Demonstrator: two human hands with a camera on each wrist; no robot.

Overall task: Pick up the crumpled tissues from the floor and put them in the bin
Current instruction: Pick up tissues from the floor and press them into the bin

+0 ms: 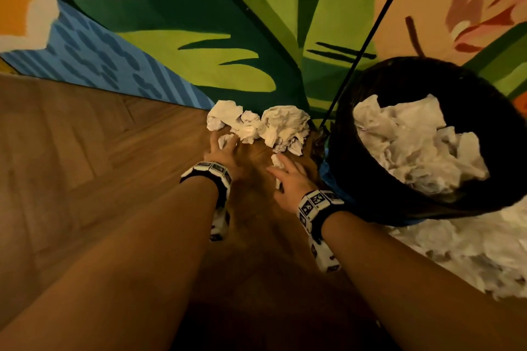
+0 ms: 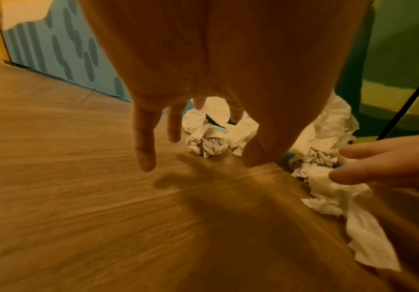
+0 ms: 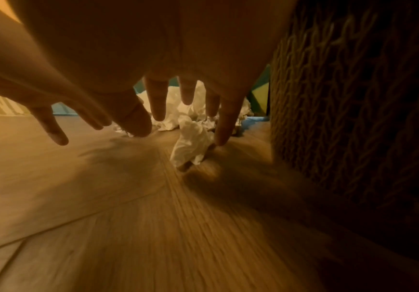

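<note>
- Several crumpled tissues [image 1: 258, 125] lie in a heap on the wooden floor [image 1: 85, 151], against the painted wall [image 1: 199, 23] and just to the left of the bin [image 1: 370, 196].
- One loose tissue [image 3: 191, 144] lies apart from the heap, closer to the person, directly under the right hand [image 1: 288, 182].
- The bin is a dark woven basket, and many white tissues in the bin [image 1: 413, 145] fill a good part of it, so I judge that a large part of the work is done.
- More white crumpled material [image 1: 470, 251] lies near the person, beside the bin; I cannot tell whether it is tissue that must be collected.
- The left hand [image 1: 222, 151] reaches to the left end of the heap with its fingers spread and hanging down; in the left wrist view it holds nothing, and I cannot tell if the fingertips touch the paper.
- The right hand is also spread, fingers straight and apart, with one fingertip [image 3: 222, 141] close beside the loose tissue and nothing gripped.
- My judgement is that the step in hand is a reach with both hands, before any grasp.
- What is left: to gather the heap and the loose tissue, and to drop them into the bin.
</note>
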